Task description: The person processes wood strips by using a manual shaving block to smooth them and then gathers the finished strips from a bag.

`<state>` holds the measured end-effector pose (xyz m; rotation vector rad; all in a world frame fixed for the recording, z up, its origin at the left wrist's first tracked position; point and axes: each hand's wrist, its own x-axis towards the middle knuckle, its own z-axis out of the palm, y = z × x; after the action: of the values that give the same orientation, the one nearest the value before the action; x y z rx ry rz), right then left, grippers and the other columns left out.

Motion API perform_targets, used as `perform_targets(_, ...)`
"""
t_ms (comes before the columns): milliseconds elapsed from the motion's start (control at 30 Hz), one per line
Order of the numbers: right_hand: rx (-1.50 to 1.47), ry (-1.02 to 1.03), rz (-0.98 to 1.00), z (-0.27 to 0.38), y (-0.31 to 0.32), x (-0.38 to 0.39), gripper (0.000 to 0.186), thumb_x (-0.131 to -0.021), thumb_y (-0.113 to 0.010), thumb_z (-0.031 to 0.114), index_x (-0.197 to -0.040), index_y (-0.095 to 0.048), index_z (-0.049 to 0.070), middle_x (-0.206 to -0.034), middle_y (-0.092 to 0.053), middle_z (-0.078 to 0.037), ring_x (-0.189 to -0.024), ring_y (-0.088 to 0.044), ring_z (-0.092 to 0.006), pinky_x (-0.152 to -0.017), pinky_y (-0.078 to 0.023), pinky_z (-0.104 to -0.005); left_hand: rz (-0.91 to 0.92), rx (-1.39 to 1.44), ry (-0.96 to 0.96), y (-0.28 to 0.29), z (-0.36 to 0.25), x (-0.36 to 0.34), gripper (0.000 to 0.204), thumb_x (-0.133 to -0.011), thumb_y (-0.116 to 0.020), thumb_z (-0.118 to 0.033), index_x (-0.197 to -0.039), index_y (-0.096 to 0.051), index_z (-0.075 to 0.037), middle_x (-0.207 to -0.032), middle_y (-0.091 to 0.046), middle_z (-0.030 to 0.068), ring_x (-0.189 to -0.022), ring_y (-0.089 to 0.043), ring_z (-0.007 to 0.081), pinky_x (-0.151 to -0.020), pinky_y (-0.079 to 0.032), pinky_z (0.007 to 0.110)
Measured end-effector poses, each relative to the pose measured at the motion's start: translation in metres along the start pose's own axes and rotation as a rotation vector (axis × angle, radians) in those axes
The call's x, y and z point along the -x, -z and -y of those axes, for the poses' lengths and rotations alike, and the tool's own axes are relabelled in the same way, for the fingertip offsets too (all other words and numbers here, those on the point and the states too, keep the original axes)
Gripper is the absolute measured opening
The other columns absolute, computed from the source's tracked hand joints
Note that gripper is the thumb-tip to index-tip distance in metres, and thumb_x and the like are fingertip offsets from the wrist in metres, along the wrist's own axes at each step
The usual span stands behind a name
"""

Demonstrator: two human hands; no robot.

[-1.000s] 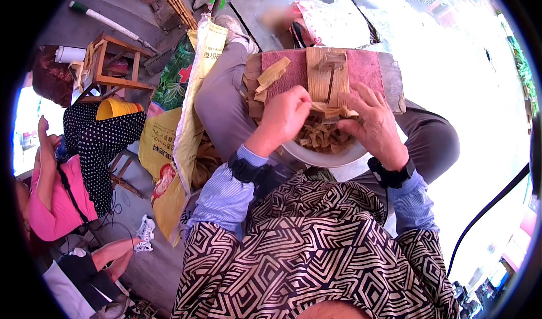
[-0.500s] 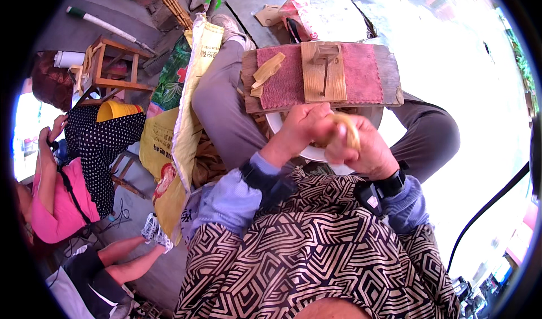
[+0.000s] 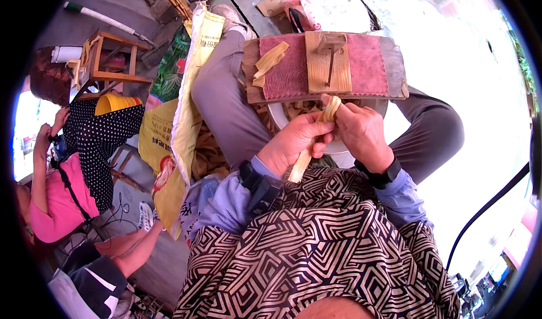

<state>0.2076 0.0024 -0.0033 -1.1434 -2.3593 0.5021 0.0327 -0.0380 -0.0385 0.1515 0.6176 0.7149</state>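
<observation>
My left hand [image 3: 291, 143] and my right hand [image 3: 364, 134] meet above my lap, just on my side of a wooden board. Between them they hold a pale yellow, husk-like strip [image 3: 301, 165], folded over at its upper end. The left fingers pinch it midway, and its loose end hangs down towards my apron. My right fingers close round the folded top. Across my thighs lies the board [image 3: 397, 65], covered partly by a red cloth [image 3: 367, 65]. A small wood block with a metal rod [image 3: 329, 71] sits at its middle. Loose husk-like pieces [image 3: 271, 59] lie on the cloth's left.
Under the board is a white basin [image 3: 276, 115] with pale scraps. A yellow sack [image 3: 159, 133] of brown husks stands by my left leg. Further left are a wooden stool [image 3: 116, 77], a yellow bucket [image 3: 117, 104] and two seated people. A black cable [image 3: 485, 214] curves at right.
The strip, coiled and blurred in my right hand before, now shows stretched between both hands with its loose end hanging down. Both hands have shifted slightly, and the view has tilted a little.
</observation>
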Motion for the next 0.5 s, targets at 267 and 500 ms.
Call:
perform_targets(267, -0.114, -0.012, -0.170, -0.005, -0.012, 0.000, 0.014, -0.073, -0.067, 0.008, -0.087, -0.069, 0.007, -0.086, -0.065, -0.004, -0.069, -0.063, -0.0260, -0.065, -0.052, -0.0357, -0.138, -0.704, -0.185, 0.001, -0.004, 0.004, 0.013, -0.094, -0.058, -0.014, -0.098, -0.059, -0.002, -0.074, -0.063, 0.0041, -0.059, -0.062, 0.0135, -0.052, -0.049, 0.027)
perform_targets(500, -1.009, -0.757, 0.297, -0.005, -0.003, 0.016, 0.029, -0.095, -0.062, 0.027, -0.090, -0.070, 0.000, -0.090, -0.069, -0.001, -0.086, -0.064, -0.0133, -0.071, -0.050, -0.0298, -0.488, -2.044, -1.120, -0.030, 0.001, 0.012, 0.016, -0.077, -0.063, -0.012, -0.092, -0.062, -0.005, -0.093, -0.067, 0.0038, -0.090, -0.062, 0.0231, -0.076, -0.045, 0.036)
